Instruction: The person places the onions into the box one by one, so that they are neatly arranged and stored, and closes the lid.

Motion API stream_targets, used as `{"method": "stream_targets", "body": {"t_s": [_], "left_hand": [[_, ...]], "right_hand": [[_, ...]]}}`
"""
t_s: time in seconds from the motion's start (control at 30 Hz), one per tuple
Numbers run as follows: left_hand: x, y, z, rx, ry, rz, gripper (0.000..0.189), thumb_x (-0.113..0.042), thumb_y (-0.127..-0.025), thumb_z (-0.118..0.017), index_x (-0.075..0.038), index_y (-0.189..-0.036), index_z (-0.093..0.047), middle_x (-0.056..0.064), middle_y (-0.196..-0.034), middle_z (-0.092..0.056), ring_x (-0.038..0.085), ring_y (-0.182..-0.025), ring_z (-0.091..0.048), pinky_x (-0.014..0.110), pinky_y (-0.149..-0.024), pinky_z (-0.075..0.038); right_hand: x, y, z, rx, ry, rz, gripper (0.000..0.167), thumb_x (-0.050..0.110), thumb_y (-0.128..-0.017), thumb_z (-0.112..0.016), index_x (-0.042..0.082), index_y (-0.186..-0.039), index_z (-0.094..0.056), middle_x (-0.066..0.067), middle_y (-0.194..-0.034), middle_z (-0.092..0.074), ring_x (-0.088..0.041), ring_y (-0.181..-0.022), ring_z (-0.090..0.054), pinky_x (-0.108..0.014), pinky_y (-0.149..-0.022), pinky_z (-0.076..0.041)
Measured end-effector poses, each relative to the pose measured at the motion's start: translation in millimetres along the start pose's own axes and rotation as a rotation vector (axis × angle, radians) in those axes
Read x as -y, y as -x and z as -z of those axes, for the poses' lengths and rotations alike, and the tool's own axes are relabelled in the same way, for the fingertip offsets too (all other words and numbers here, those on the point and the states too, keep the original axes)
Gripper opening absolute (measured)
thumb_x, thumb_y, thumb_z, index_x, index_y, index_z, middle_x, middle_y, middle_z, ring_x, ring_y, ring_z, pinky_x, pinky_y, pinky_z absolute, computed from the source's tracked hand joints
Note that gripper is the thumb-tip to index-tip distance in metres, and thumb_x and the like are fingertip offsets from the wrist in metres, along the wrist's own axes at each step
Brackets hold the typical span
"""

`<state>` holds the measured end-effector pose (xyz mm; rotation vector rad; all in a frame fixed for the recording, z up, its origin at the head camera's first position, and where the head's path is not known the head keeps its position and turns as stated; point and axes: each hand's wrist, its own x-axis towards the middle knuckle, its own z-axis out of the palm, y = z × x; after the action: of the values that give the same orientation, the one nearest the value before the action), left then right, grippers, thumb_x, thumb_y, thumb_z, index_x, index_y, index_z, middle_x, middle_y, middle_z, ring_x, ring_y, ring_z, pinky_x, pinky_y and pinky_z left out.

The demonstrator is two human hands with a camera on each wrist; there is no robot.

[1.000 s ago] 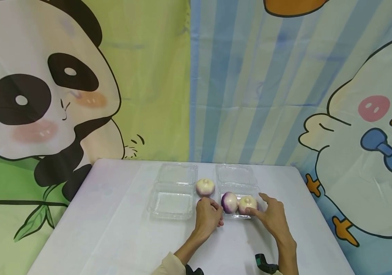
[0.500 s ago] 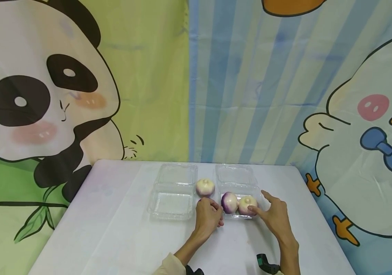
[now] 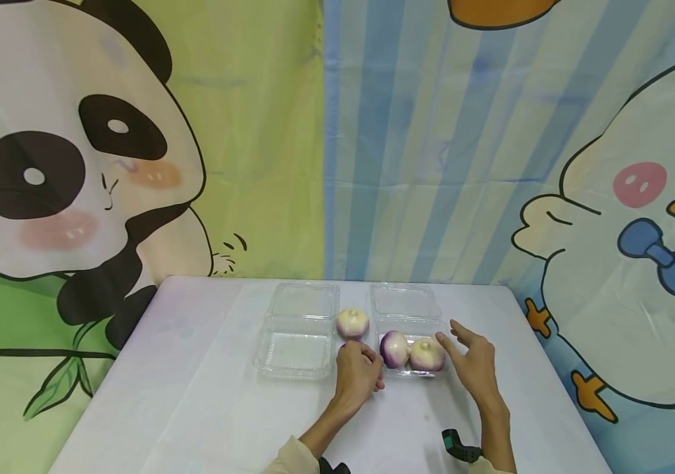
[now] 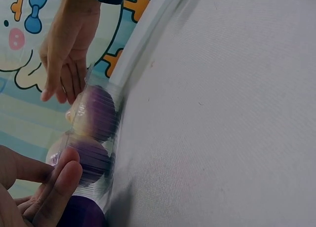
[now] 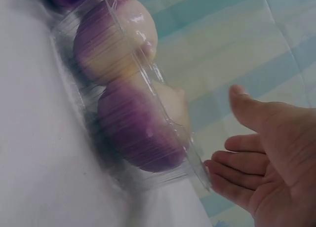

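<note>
Two purple-and-white onions lie in the right clear plastic clamshell box [image 3: 411, 373]: the left onion [image 3: 395, 349] and the right onion [image 3: 427, 355]. My right hand [image 3: 475, 362] hovers just right of the box, thumb and fingers spread, apart from the onion; the right wrist view shows its palm [image 5: 281, 163] holding nothing. My left hand [image 3: 358, 375] stays at the box's left side, its fingers [image 4: 61, 187] loosely bent near the rim. Behind them is another purple onion [image 4: 81, 213], mostly hidden by the hand. One more onion [image 3: 352, 323] sits between the boxes, beyond the left hand.
To the left, a second clear clamshell box [image 3: 295, 354] lies opened with its lid [image 3: 304, 301] folded back. The right box's lid [image 3: 405, 301] also lies back. Both stand on a white table [image 3: 195, 395]. A cartoon-printed curtain [image 3: 254, 131] hangs behind the table.
My right thumb has come off the right onion, and the right hand has lifted slightly away from it. The onion stays in the box. My left hand has not visibly moved.
</note>
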<state>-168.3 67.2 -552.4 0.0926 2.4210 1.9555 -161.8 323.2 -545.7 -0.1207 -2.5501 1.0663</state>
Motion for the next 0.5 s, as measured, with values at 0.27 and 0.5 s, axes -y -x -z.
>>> {"method": "stream_targets", "body": {"t_s": [0.27,0.5], "left_hand": [[-0.3,-1.8,0.1,-0.005,-0.013,-0.004,0.013,0.003,-0.092,-0.070,-0.001,-0.080,-0.071,0.002,-0.051,-0.068,0.015,-0.037,-0.065,0.026,-0.036,-0.054],[-1.0,-1.6,-0.8,-0.007,-0.012,0.006,0.014,0.003,-0.093,-0.072,-0.001,-0.080,-0.070,0.001,-0.051,-0.067,0.013,-0.037,-0.065,0.026,-0.037,-0.054]], "right_hand": [[-10.3,-27.1,-0.9,0.075,-0.166,-0.175,0.067,0.048,-0.115,-0.051,-0.005,-0.156,-0.053,-0.026,-0.151,-0.063,-0.045,-0.139,-0.065,-0.057,-0.120,-0.049],[-14.7,-43.9,-7.1,0.243,-0.374,-0.344,0.076,0.050,-0.117,-0.043,-0.013,-0.160,-0.040,-0.033,-0.160,-0.051,-0.052,-0.152,-0.050,-0.063,-0.131,-0.038]]}}
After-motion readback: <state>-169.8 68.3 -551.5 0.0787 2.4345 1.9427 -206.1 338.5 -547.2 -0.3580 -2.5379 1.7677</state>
